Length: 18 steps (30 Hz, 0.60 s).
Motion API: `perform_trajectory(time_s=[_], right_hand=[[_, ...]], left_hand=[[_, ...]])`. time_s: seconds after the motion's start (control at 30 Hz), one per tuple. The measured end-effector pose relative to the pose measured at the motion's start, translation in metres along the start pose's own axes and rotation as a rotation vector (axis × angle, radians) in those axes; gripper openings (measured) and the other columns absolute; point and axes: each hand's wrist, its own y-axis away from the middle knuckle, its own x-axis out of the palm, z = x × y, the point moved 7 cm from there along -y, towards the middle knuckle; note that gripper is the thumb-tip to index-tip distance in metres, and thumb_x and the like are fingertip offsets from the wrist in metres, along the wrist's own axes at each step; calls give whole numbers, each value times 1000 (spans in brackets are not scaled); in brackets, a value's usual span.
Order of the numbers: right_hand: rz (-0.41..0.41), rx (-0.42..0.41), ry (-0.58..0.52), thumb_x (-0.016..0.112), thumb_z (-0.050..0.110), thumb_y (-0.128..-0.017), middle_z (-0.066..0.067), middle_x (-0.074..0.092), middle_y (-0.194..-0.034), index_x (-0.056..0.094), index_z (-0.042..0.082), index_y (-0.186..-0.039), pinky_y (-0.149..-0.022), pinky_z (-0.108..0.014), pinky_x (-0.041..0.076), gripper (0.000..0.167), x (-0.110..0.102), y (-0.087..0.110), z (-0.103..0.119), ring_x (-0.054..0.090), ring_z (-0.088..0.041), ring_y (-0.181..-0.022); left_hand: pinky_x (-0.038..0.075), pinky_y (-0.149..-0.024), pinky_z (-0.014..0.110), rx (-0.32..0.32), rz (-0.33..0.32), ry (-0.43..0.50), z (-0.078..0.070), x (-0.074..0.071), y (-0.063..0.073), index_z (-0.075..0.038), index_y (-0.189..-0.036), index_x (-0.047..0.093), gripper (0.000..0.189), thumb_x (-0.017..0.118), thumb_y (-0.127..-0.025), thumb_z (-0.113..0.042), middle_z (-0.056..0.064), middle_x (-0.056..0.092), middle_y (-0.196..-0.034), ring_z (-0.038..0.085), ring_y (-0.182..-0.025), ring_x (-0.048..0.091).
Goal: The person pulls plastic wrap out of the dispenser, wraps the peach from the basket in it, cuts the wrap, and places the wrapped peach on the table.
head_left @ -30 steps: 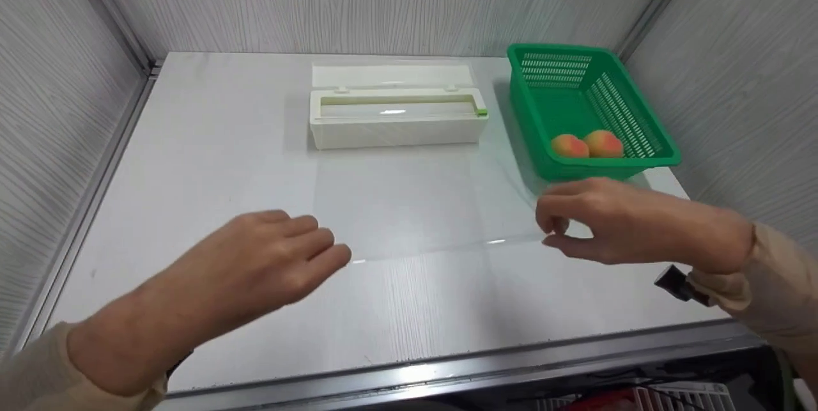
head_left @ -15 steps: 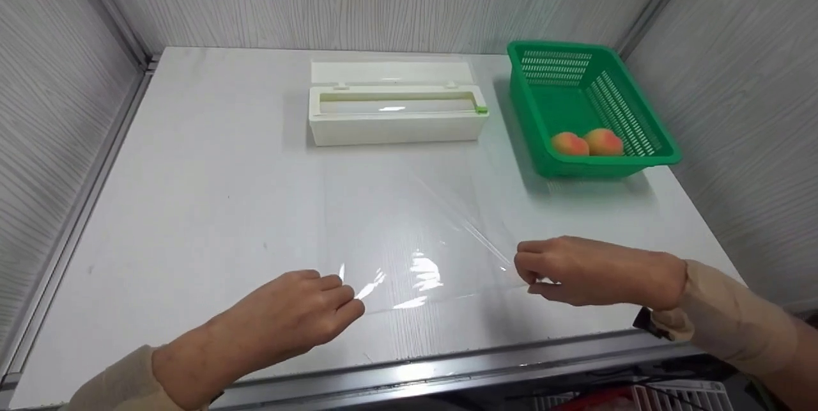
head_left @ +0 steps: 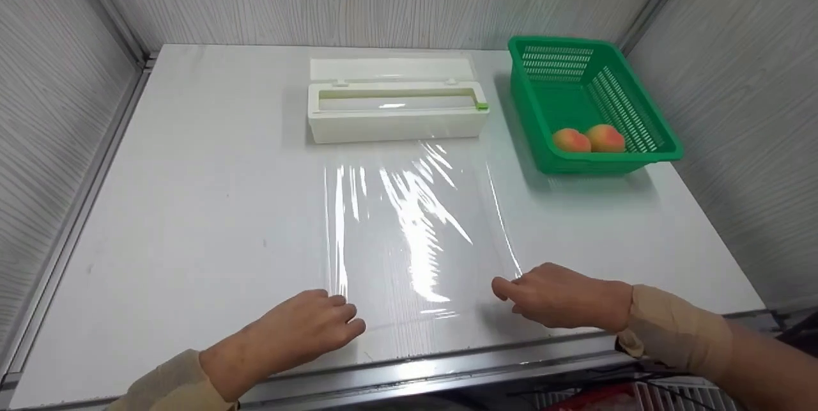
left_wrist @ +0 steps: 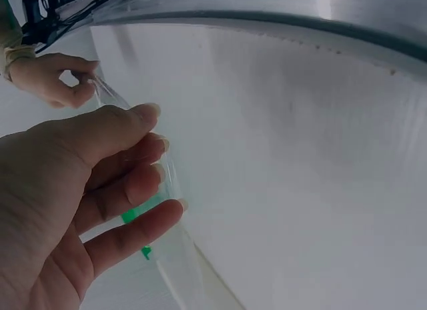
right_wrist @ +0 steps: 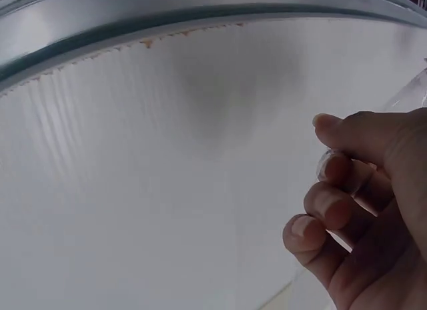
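Note:
A sheet of clear cling film (head_left: 415, 225) stretches from the white cling film dispenser (head_left: 396, 128) toward the table's front, with bright glints and creases along it. My left hand (head_left: 307, 328) pinches its near left corner between thumb and fingers, as the left wrist view shows. At the near right corner, my right hand (head_left: 556, 296) pinches the film too; in the right wrist view a bit of it shows between thumb and index finger (right_wrist: 337, 167). The dispenser's lid (head_left: 393, 69) is tipped back, and its green slider (head_left: 482, 106) sits at the right end.
To the right of the dispenser stands a green basket (head_left: 543, 155) with two peach-like fruits (head_left: 605, 138) at its near end. White panels enclose the back and sides. A metal edge (head_left: 409, 372) runs along the front of the white table (head_left: 192, 206).
Both hands have come nearer the table's front edge and lower, pulling the film out longer. The right hand has also shifted left. Glints now run along most of the sheet.

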Motion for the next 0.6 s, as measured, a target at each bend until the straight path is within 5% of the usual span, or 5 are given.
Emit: perform_trajectory(time_s=[0.23,0.47,0.6], right_hand=[[38,10,-79,75,14,-86,5,55,-62,47,14,-88,-47,-18,29,28,29,-2,-12,33,-2,-52],[75,26,-126,69,9,-91,2,63,-69,53,13,-89,-49,-20,39,16,42,1,-16,49,-5,-56],[134,31,-107,70,4,-89,1,65,-74,54,12,-94,-52,-23,43,18,43,1,-13,53,-8,-58]], left_hand=[[15,-49,19,-52,70,46,1,29,5,-18,-68,53,32,77,-66,3,-6,44,-57,8,-50,34],[15,-47,20,-93,50,61,1,34,6,-18,-68,55,29,78,-68,1,-6,44,-58,9,-50,37],[20,-43,20,-112,110,29,-2,35,3,-19,-71,60,27,80,-68,-2,-4,48,-67,10,-55,41]])
